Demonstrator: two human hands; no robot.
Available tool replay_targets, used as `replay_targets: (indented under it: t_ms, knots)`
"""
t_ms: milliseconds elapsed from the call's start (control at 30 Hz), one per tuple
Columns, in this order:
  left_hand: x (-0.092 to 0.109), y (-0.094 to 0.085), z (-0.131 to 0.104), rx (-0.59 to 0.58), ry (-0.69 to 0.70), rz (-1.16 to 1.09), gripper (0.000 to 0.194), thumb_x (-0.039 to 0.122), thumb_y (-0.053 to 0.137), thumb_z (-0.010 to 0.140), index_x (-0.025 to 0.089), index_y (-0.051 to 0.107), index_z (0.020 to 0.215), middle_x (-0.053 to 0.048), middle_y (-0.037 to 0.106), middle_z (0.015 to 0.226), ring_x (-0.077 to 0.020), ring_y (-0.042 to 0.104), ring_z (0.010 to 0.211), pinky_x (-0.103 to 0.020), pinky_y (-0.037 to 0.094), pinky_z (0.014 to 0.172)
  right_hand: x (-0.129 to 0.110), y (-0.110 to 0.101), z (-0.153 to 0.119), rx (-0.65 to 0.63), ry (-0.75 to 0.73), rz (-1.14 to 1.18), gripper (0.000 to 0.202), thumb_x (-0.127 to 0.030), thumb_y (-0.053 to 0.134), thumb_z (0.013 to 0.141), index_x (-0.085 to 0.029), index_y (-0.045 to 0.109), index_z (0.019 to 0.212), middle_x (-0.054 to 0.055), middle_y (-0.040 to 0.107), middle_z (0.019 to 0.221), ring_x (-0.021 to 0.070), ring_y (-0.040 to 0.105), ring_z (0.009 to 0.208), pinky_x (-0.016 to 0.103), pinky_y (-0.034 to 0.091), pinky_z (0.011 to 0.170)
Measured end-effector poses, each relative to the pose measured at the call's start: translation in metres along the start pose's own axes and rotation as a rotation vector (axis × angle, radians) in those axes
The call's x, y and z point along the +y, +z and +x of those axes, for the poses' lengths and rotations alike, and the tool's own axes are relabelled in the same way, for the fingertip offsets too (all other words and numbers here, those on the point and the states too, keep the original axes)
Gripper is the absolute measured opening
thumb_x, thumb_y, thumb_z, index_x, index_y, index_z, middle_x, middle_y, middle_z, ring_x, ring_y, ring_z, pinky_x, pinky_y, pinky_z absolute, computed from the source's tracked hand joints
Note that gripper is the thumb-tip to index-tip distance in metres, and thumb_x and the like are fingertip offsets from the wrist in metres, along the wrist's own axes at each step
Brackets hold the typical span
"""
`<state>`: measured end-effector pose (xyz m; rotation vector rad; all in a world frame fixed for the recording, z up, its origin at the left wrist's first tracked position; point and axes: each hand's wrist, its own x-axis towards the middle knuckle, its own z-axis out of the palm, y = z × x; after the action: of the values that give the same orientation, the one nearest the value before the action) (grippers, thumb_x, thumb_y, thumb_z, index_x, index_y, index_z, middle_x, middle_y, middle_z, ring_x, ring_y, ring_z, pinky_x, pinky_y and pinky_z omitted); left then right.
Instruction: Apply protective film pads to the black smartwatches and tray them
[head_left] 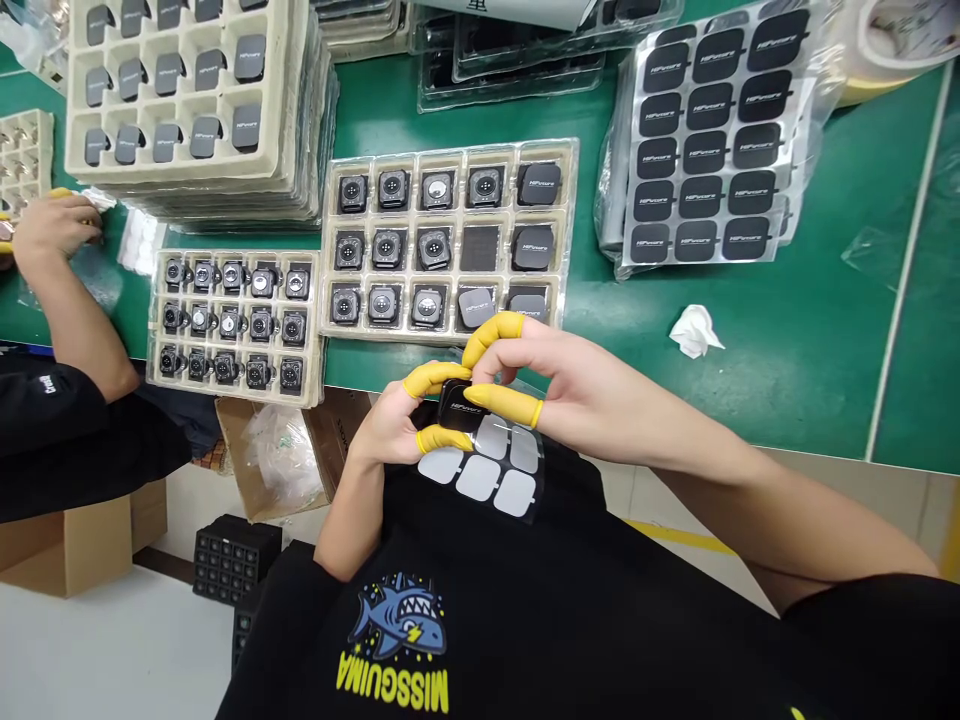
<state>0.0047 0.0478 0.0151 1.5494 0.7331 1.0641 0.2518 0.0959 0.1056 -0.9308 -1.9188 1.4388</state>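
My left hand (390,420), with yellow finger cots on thumb and forefinger, grips a black smartwatch (459,408) by its edges. Its face carries a dark film printed HiFuture. My right hand (525,375), also in yellow cots, is closed at the watch's upper right corner, the thumb lying over the face; whether a film tab is pinched there is hidden. Below the watch, a sheet of pale rounded-square stickers (478,478) rests against my black shirt. Just beyond my hands lies a beige tray (573,215) of watches, some back up, others showing HiFuture covers; one compartment holds no watch.
Another watch tray (315,345) lies to the left, below a tall tray stack (300,150). On the right are HiFuture film sheets (705,150), a crumpled tissue (695,331) and a tape roll (900,40). A co-worker's hand (56,235) is at far left, near an open carton (281,465).
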Motion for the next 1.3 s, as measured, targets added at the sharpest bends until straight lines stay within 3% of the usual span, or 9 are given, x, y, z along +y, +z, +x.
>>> replay_targets:
  t_ms: [433,567,667,733,867,967,1100,1300]
  knots:
    - [-0.006,-0.002,-0.003,-0.001,-0.009,-0.012,0.082,0.06,0.097,0.082,0.025,0.068,0.151,-0.013,0.084,0.131,-0.0272,0.085,0.11,-0.034,0.068,0.096,-0.002,0.005,-0.002,0.011,-0.032,-0.096,0.016,-0.03,0.066,0.109,-0.025,0.069,0.095,0.006,0.069,0.107,0.0219,0.065,0.094,0.037,0.056,0.082]
    - [-0.002,0.0,-0.005,0.033,-0.032,-0.021,0.079,0.052,0.1,0.083,0.025,0.068,0.15,-0.011,0.085,0.13,-0.0256,0.085,0.111,-0.033,0.067,0.098,0.0,0.011,-0.008,0.055,-0.02,-0.181,0.006,-0.03,0.065,0.108,-0.026,0.065,0.112,0.009,0.07,0.116,0.0259,0.067,0.103,0.04,0.056,0.086]
    - [-0.001,0.002,-0.006,0.046,-0.067,-0.056,0.076,0.05,0.1,0.083,0.024,0.069,0.147,-0.011,0.086,0.126,-0.0254,0.086,0.11,-0.032,0.068,0.097,0.002,0.013,-0.013,0.096,0.08,-0.144,0.033,-0.042,0.075,0.103,-0.026,0.059,0.127,0.008,0.069,0.113,0.0238,0.066,0.092,0.037,0.054,0.076]
    - [-0.003,0.005,-0.006,0.053,-0.072,-0.076,0.078,0.054,0.098,0.083,0.023,0.069,0.148,-0.012,0.086,0.126,-0.0258,0.087,0.108,-0.032,0.069,0.096,0.003,0.014,-0.014,0.05,0.193,-0.053,0.049,-0.055,0.082,0.097,-0.025,0.058,0.128,0.004,0.067,0.104,0.0204,0.062,0.081,0.034,0.052,0.069]
    - [-0.009,0.009,-0.007,0.063,-0.038,-0.026,0.077,0.061,0.095,0.084,0.024,0.072,0.146,-0.009,0.087,0.116,-0.0247,0.087,0.102,-0.033,0.07,0.094,0.006,0.021,-0.007,-0.11,0.355,0.165,0.055,-0.072,0.083,0.092,-0.025,0.059,0.106,-0.003,0.059,0.081,0.0156,0.05,0.066,0.03,0.043,0.056]
    - [-0.007,0.009,-0.007,0.052,-0.066,0.009,0.075,0.06,0.093,0.086,0.024,0.071,0.148,-0.005,0.087,0.101,-0.0208,0.085,0.088,-0.029,0.069,0.084,0.008,0.029,-0.002,-0.083,0.362,0.239,0.057,-0.076,0.081,0.091,-0.025,0.056,0.09,-0.005,0.055,0.072,0.014,0.046,0.062,0.028,0.036,0.052]
    - [-0.003,0.009,-0.009,0.085,-0.1,-0.007,0.075,0.064,0.091,0.087,0.023,0.071,0.147,-0.006,0.087,0.101,-0.0224,0.086,0.09,-0.03,0.069,0.084,0.011,0.036,0.003,-0.018,0.348,0.206,0.048,-0.066,0.073,0.099,-0.024,0.057,0.085,-0.005,0.054,0.066,0.0132,0.043,0.059,0.029,0.031,0.053]
    - [-0.006,0.014,-0.015,0.146,-0.121,-0.108,0.073,0.061,0.092,0.088,0.022,0.071,0.146,-0.003,0.084,0.093,-0.0206,0.082,0.084,-0.031,0.067,0.083,0.012,0.036,0.009,0.045,0.259,0.196,0.046,-0.054,0.06,0.107,-0.022,0.057,0.074,-0.002,0.055,0.068,0.0127,0.045,0.062,0.029,0.035,0.058]
